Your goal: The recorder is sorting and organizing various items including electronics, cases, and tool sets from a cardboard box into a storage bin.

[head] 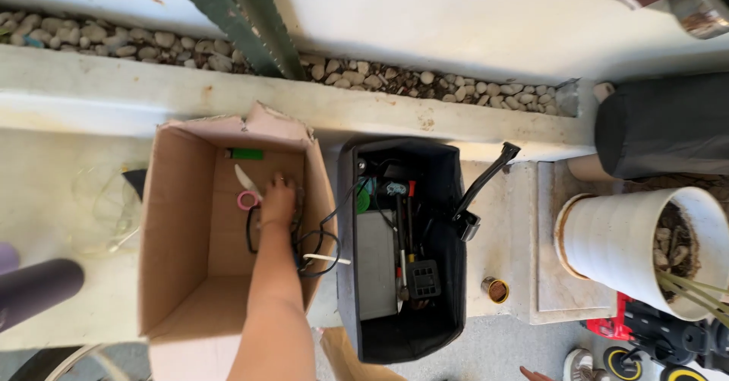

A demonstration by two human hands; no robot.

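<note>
My left hand [279,200] reaches down into an open cardboard box [178,221], fingers curled on a bundle of black cable [254,237] on its floor. The cable trails over the box wall toward a black tool bag [448,305]. Pink-handled scissors [246,193] lie just left of the hand, and a green object [247,154] sits at the box's far wall. The bag holds a grey box, screwdrivers and other tools. Only fingertips, perhaps of my right hand [534,372], show at the bottom edge.
A white plant pot [607,244] with soil stands on the right, a small tin can [496,290] beside the bag. Another person's leg in dark shorts [661,127] is at the far right. Clear plastic container [102,206] and dark cylinder [38,290] on the left. Pebble strip [425,81] behind.
</note>
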